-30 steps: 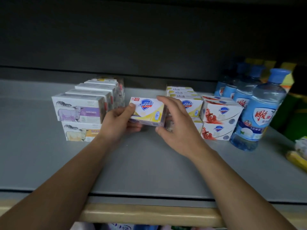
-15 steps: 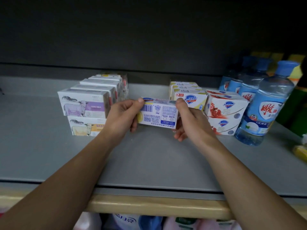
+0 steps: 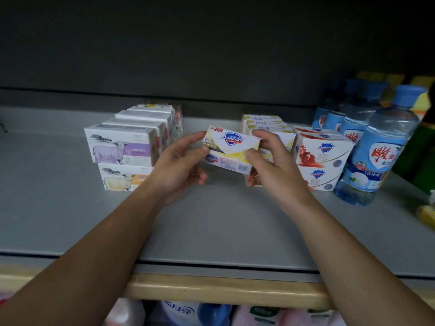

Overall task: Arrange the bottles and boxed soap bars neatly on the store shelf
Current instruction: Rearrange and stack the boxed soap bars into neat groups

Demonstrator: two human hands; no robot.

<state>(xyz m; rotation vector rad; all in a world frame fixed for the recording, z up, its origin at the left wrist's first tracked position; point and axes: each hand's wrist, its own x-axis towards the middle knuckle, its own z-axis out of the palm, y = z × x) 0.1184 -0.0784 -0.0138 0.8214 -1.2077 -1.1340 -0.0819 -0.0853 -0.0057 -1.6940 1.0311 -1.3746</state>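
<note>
Risk first: white-and-yellow cardboard soap box point(image 3: 231, 150), held tilted in mid-air above grey metal shelf point(image 3: 211, 220) by its two ends only, likely to twist or slip free if either pinch loosens. Close by on the right, stacked white-and-yellow soap boxes point(image 3: 267, 123) and white boxes with red pomegranate print point(image 3: 323, 156); close by on the left, white boxes with sheep drawings point(image 3: 122, 147). Careless set-down could nudge either stack out of line. Clear blue-capped plastic bottles point(image 3: 381, 147) farther right, well apart, unlikely to be struck.

Left hand point(image 3: 179, 165): grip pinching the box's left end, thumb on the near face, index finger along the upper edge, remaining fingers curled beneath. Right hand point(image 3: 270, 165): grip pinching the right end, thumb at the lower near corner, fingers wrapped over the top. Both forearms reaching in across the shelf's front edge.
</note>
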